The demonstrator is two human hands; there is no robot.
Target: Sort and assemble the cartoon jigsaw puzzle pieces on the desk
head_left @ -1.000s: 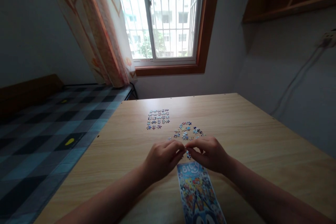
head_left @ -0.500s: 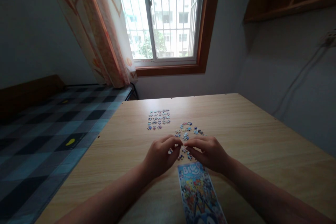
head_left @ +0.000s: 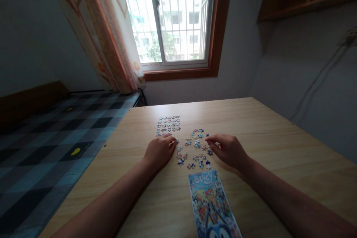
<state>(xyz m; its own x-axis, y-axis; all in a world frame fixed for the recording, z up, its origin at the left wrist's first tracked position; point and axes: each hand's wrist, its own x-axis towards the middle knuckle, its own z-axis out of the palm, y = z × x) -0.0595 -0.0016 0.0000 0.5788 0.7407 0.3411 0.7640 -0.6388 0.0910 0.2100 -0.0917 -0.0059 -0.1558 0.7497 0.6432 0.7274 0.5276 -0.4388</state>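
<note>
My left hand point(head_left: 160, 150) is closed in a pinch, with a small jigsaw puzzle piece point(head_left: 176, 141) at its fingertips. It hovers by the near edge of a block of puzzle pieces set out in rows point(head_left: 169, 123), hiding part of the lowest row. Thumb and fingers of my right hand point(head_left: 228, 149) come together beside a dark blue piece point(head_left: 207, 135) at the right of the loose pieces; whether anything is between them is too small to see. Loose puzzle pieces point(head_left: 197, 144) lie scattered between both hands.
A printed picture sheet or box lid lettered "Bluey" point(head_left: 212, 204) lies in front of the pieces on the wooden table point(head_left: 150, 212). To the left is a bed with a checked cover point(head_left: 55, 137). A window point(head_left: 181, 26) and curtain point(head_left: 103, 37) are behind the table.
My hands, which met over the loose pieces, have parted. The left moved left and away from me toward the rows with a piece; the right moved right and slightly farther out.
</note>
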